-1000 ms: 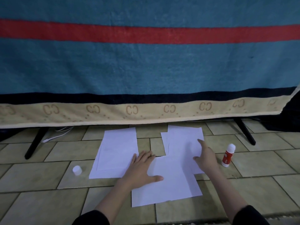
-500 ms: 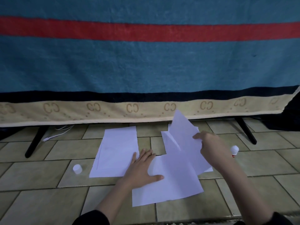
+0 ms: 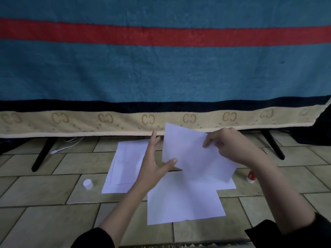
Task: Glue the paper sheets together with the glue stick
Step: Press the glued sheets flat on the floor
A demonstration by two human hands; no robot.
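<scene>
The right hand [image 3: 231, 147] pinches a sheet [image 3: 193, 154] lifted off the floor [image 3: 44, 203]; the left hand [image 3: 154, 163], fingers [image 3: 155, 140] straight and released, touches its left edge. More sheets [image 3: 182, 199] lie beneath both hands.

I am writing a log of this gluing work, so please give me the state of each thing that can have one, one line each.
lifted sheet: held above the floor, tilted
right hand: pinches its upper right part
left hand: open, thumb at the sheet's lower left edge
glue stick: uncapped, on the tiles, partly hidden
cap: off, on the tiles
front sheet: flat on the floor
left sheets: flat, stacked
</scene>
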